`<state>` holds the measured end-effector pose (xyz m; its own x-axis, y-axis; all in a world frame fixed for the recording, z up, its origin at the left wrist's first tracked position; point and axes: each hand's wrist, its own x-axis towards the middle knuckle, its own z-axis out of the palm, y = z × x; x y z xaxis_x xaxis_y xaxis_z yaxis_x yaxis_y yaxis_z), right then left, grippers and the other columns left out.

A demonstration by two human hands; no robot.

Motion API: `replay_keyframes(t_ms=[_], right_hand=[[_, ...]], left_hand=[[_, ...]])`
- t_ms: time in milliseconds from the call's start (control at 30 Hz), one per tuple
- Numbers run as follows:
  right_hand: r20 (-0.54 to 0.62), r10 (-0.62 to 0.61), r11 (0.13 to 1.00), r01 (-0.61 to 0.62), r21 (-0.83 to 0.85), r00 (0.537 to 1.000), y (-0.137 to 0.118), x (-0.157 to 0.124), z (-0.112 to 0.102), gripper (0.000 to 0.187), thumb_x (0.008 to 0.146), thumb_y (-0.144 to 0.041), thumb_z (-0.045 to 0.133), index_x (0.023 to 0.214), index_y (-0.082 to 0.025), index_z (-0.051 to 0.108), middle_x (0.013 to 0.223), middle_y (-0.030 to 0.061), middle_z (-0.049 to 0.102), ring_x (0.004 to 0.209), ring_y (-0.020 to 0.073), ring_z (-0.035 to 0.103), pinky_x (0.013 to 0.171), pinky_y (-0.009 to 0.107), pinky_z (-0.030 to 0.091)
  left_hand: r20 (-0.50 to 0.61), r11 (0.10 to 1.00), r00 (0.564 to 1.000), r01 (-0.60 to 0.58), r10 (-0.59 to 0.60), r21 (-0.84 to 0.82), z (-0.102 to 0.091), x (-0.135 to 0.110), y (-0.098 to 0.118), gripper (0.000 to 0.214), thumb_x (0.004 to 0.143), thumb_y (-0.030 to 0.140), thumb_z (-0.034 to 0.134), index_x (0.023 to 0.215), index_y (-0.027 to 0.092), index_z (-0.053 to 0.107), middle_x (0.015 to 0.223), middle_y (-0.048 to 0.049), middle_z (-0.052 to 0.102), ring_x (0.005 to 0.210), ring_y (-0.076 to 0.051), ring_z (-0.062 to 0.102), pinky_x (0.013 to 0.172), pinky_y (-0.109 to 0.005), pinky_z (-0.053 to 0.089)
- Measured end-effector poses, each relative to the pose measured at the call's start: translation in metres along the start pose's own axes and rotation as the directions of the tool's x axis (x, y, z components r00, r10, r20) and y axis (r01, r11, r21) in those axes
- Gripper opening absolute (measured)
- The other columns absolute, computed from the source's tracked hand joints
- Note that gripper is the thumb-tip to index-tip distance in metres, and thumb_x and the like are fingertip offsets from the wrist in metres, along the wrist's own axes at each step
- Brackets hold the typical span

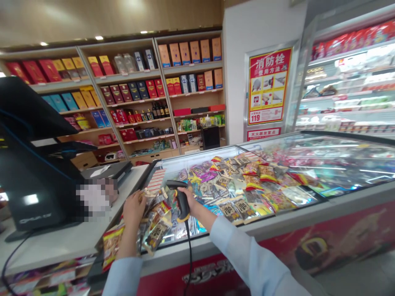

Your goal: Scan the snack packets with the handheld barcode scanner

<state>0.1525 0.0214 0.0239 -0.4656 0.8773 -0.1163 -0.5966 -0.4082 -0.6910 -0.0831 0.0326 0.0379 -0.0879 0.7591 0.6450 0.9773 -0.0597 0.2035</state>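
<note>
My right hand [191,202] grips a black and yellow barcode scanner [182,203], its cable hanging down over the freezer's front. The scanner's head points left, over a pile of snack packets [157,230] at the left end of the glass-topped chest freezer [296,218]. At that pile's far left edge, my left hand [135,207] has its fingers curled closed at the edge of a small snack packet [151,193]; its fingertips are partly hidden. A red and yellow snack bag [112,246] lies beside my left forearm, near the counter's edge.
More snack bags [253,176] cover the freezer top to the right. On the left, a black checkout terminal [37,164] stands on the white counter [70,242]. Behind are shelves [132,76] of boxed goods and bottles; a refrigerated display [348,78] stands at the right.
</note>
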Motion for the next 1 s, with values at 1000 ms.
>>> replay_keyframes(t_ms=[1000], right_hand=[[-0.282, -0.396, 0.916, 0.354, -0.187, 0.874, -0.165, -0.184, -0.19, 0.028, 0.077, -0.041, 0.054, 0.076, -0.014, 0.062, 0.046, 0.0016, 0.059, 0.033, 0.0112, 0.05, 0.032, 0.02, 0.039]], left_hand=[[0.24, 0.848, 0.915, -0.171, 0.326, -0.502, 0.073, -0.03, 0.327, 0.045, 0.082, 0.028, 0.047, 0.126, 0.019, 0.047, 0.124, -0.0139, 0.053, 0.117, -0.026, 0.047, 0.097, -0.039, 0.036]])
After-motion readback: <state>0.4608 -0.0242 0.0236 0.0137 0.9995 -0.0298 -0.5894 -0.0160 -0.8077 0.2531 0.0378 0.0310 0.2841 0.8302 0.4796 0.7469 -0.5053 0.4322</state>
